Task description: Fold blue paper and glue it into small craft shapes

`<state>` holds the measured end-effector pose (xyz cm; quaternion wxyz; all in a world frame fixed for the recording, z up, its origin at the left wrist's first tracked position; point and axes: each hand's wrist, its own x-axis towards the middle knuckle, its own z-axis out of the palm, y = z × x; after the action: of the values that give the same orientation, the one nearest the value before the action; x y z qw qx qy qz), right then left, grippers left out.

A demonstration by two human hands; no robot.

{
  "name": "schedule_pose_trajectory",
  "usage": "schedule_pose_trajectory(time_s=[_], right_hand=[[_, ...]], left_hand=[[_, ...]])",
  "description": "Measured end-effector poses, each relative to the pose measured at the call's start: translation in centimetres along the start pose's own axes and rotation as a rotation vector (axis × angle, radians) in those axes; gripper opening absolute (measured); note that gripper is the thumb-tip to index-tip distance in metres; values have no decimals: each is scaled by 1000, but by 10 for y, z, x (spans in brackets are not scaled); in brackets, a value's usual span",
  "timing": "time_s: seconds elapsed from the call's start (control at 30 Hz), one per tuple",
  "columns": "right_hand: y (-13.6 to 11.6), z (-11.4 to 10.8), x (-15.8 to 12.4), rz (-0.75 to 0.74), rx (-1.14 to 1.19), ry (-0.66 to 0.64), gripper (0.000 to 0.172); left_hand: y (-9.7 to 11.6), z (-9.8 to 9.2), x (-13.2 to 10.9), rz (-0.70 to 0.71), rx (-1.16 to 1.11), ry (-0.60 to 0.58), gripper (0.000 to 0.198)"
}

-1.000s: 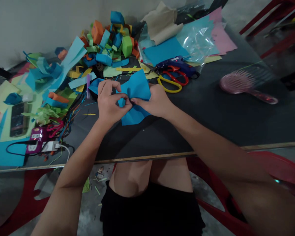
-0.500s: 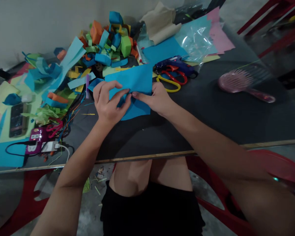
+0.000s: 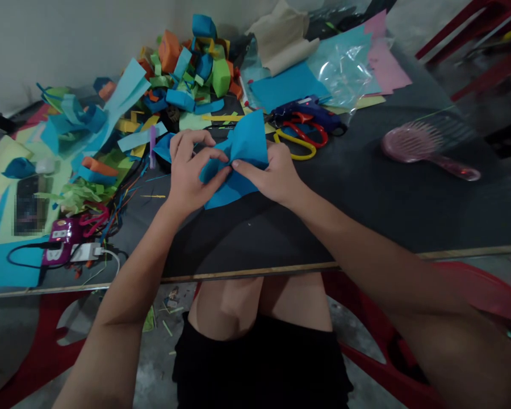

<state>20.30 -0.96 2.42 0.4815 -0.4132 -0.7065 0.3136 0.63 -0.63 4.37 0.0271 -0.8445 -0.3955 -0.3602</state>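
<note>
Between my two hands a sheet of blue paper (image 3: pixel 249 139) is gathered and creased at its middle, its upper part flaring up and its lower part spreading beneath. My left hand (image 3: pixel 196 170) pinches the gathered middle between thumb and index finger, with the other fingers curled above. From the opposite side my right hand (image 3: pixel 275 173) grips the paper, its thumb pressed close to the left fingertips. Scissors (image 3: pixel 300 145) with yellow and red handles lie just beyond my right hand. A dark blue glue gun (image 3: pixel 310 112) rests behind them.
Folded paper pieces (image 3: pixel 196 68) are heaped at the back. Paper scraps, a phone (image 3: pixel 29 204) and a purple power adapter (image 3: pixel 63 241) with cables lie left. A pink hairbrush (image 3: pixel 421 145) lies right. Clear plastic (image 3: pixel 344 74) covers sheets behind. The table edge (image 3: pixel 255 272) runs before my knees.
The blue paper has gone from nearly flat to bunched at the middle, its left side folding inward and its upper right part standing up. Both hands stay close together on it.
</note>
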Motion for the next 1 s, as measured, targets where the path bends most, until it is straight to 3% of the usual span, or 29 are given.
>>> schedule_pose_trajectory(time_s=[0.3, 0.57, 0.7, 1.0], right_hand=[[-6, 0, 2, -8, 77, 24, 35], [0, -1, 2, 99, 87, 11, 37], [0, 0, 2, 83, 75, 11, 43], [7, 0, 1, 65, 41, 17, 41]], left_hand=[[-5, 5, 1, 8, -48, -25, 31], [-2, 5, 1, -42, -32, 8, 30], [1, 5, 1, -38, 2, 5, 27], [5, 5, -2, -84, 34, -7, 29]])
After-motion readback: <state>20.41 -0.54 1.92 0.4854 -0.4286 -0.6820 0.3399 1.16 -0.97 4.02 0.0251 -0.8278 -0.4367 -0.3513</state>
